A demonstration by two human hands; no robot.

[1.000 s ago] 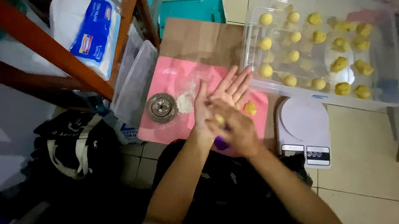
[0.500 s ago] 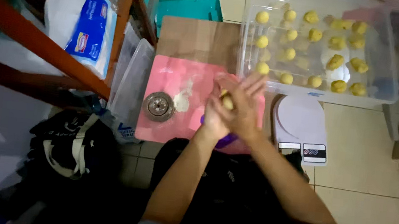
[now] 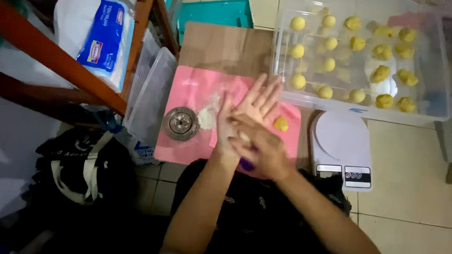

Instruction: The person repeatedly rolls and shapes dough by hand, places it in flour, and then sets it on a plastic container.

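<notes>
Left hand (image 3: 250, 113) open, palm up, over the pink mat (image 3: 193, 118); right hand (image 3: 260, 147) pressed flat onto it — a dough piece (image 3: 244, 137) is between the palms, barely visible.

Single head-worn camera looks steeply down, close, over the pink mat (image 3: 201, 93).

We see a blue and white plastic-wrapped package (image 3: 104, 41) with a red-and-white label, lying on the wooden shelf at upper left. At right, on the tiled floor, a white kitchen scale's small dark rectangular display (image 3: 358, 175) sits at its near edge.
</notes>
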